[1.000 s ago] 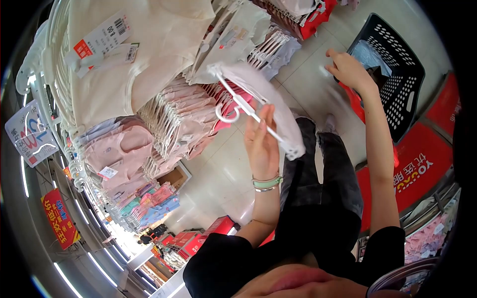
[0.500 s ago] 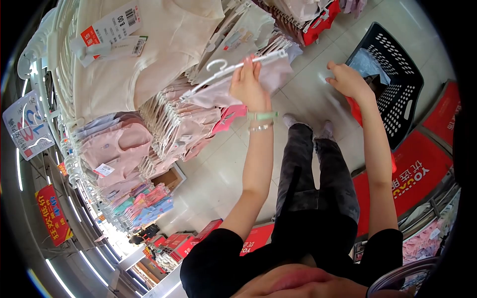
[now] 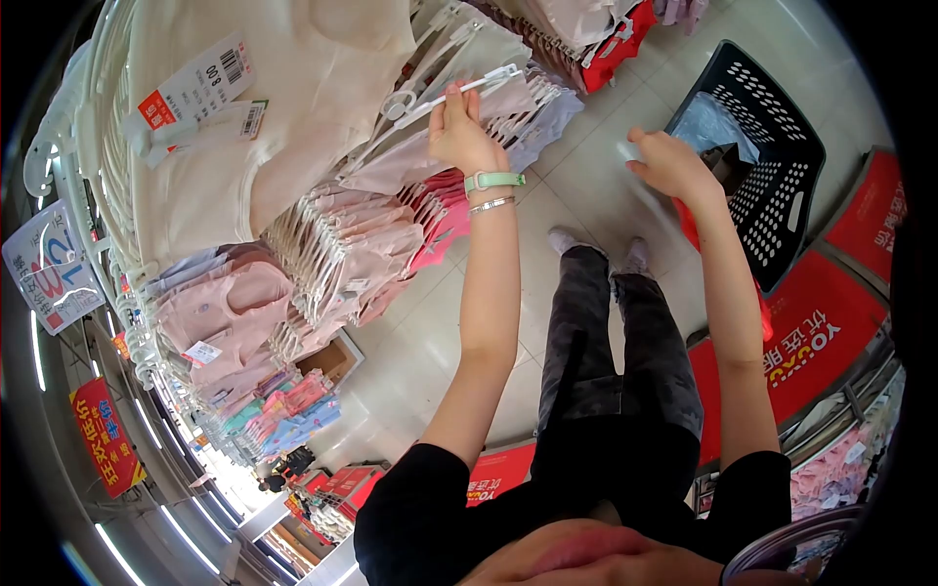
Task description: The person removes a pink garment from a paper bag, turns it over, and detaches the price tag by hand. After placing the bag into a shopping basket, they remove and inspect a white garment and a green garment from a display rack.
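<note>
My left hand [image 3: 463,137] is closed on a white clothes hanger [image 3: 451,101] with a pale pink garment [image 3: 391,162] hanging from it. The hanger is against the row of hung garments on the rack, and the palm hides part of it. My right hand [image 3: 674,168] is raised in front of a black perforated shopping basket [image 3: 787,166], its fingers loosely bent and apart with nothing seen between them. A red strap or handle [image 3: 688,223] shows beside my right forearm. Inside the basket lie a light blue plastic-wrapped item [image 3: 718,127] and something dark brown.
A large cream top [image 3: 264,107] with a price tag [image 3: 200,83] hangs close at the left. Pink garments [image 3: 332,244] hang below it in dense rows. Red signs [image 3: 831,337] line the right side. Tiled floor [image 3: 430,322] runs between the racks.
My left hand has moved left and up with the hanger, bringing it in among the hung garments. My right hand has shifted slightly left, still beside the basket.
</note>
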A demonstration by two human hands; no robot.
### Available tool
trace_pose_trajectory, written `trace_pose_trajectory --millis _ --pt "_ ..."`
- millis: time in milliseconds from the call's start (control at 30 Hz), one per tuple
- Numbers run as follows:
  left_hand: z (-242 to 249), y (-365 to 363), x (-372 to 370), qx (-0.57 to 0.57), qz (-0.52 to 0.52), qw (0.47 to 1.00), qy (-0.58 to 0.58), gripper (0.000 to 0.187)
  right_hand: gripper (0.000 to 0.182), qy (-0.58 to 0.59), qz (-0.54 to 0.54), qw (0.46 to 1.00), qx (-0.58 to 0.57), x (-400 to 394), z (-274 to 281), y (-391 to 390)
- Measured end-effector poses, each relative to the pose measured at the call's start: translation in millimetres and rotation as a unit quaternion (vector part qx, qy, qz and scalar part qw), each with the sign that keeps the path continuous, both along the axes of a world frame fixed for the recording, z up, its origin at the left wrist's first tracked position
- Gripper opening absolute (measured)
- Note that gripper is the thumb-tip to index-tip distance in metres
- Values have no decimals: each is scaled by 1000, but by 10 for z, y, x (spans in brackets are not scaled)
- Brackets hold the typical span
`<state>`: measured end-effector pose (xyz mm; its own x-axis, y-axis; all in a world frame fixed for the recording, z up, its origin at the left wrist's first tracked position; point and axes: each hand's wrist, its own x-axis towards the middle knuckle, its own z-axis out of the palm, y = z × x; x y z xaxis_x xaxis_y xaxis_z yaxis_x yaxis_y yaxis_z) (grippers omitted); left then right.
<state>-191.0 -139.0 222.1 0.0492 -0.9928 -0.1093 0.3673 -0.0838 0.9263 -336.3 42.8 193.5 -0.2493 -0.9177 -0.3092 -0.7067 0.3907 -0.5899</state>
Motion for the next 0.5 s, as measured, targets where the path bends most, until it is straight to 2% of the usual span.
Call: trace_pose_trajectory --millis 333,500 --pt "47 -8 -149 -12 59 998 37 13 29 -4 36 999 25 13 -126 -64" --pt "73 104 -157 -5 30 998 63 17 28 -1 14 1000 -25 -5 -203 -70"
